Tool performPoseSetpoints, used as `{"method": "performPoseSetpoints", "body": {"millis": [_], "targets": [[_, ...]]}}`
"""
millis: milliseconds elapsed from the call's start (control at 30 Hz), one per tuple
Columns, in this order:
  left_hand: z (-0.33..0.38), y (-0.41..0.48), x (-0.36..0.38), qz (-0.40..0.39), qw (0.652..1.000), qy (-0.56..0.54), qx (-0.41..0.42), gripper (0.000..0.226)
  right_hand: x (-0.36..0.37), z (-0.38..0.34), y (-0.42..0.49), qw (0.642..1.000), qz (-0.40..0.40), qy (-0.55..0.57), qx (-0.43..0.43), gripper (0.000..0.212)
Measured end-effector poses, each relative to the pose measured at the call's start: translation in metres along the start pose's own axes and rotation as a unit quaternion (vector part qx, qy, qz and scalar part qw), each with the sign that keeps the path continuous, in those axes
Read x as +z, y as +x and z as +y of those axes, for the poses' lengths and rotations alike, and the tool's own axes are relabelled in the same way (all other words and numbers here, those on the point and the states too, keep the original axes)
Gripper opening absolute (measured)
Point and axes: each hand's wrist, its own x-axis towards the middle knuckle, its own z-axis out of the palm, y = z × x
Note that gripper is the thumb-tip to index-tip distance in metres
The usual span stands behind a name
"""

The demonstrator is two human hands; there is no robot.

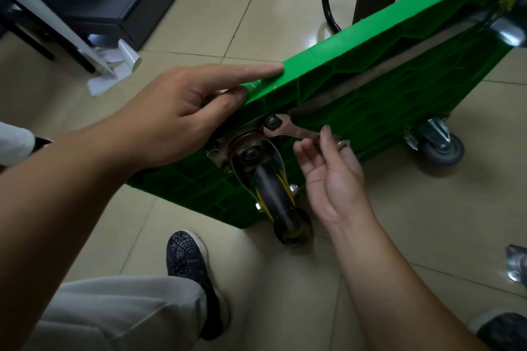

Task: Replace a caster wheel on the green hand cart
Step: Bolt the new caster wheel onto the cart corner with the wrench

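From my head camera: the cart [385, 88] stood tipped on edge on the floor [256, 8], so its caster [271, 194] faced me. My left hand [176, 120] gripped the top edge to steady it. My right hand [333, 179] pinched the wrench [296, 131], seated on a mounting nut [273, 122].

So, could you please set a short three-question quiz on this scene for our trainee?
1. True or false: the wrench is seated on a hex fastener beside the black caster wheel.
2. The left hand holds the green hand cart by its edge; the right hand pinches: A) a screwdriver B) the wrench C) nothing.
3. What colour is the wheel of the lower-right caster?
Key: 1 true; 2 B; 3 grey.
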Motion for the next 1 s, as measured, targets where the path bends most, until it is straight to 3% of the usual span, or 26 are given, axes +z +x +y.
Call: {"method": "performPoseSetpoints", "body": {"millis": [400, 600, 767, 1000], "targets": [[0.000, 0.001, 0.004, 0.020, 1.000, 0.024, 0.003, 0.045, 0.004, -0.047, 0.021, 0.964, -0.105, -0.177, -0.168, 0.023], [0.002, 0.001, 0.003, 0.031, 0.999, 0.037, -0.001, 0.045, -0.005, -0.018, 0.009, 0.998, -0.032, -0.047, -0.033, 0.012], [0.002, 0.000, 0.004, 0.032, 0.999, 0.039, -0.004, 0.045, -0.009, 0.008, 0.000, 0.998, 0.031, 0.044, 0.025, 0.006], [0.001, 0.000, 0.005, 0.032, 0.999, 0.021, -0.006, 0.044, -0.012, 0.004, -0.001, 0.996, 0.010, 0.064, 0.057, 0.016]]}}
